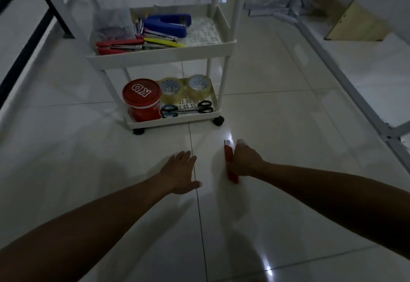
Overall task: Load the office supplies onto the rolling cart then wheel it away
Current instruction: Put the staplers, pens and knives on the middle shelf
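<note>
Lettering "KG" reads white on the lid of the red tin point(142, 100), lower shelf of the rolling cart point(228, 42). The right hand point(246, 162) has its grip round a red cutter point(228, 153), near the cart, not touching; the left hand point(180, 173) has a wide grip, fingers straight.

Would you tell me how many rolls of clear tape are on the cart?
2. Both lie on the cart's lower shelf: the left tape roll beside the red tin, the right tape roll next to it. The upper shelf may hide more.
</note>
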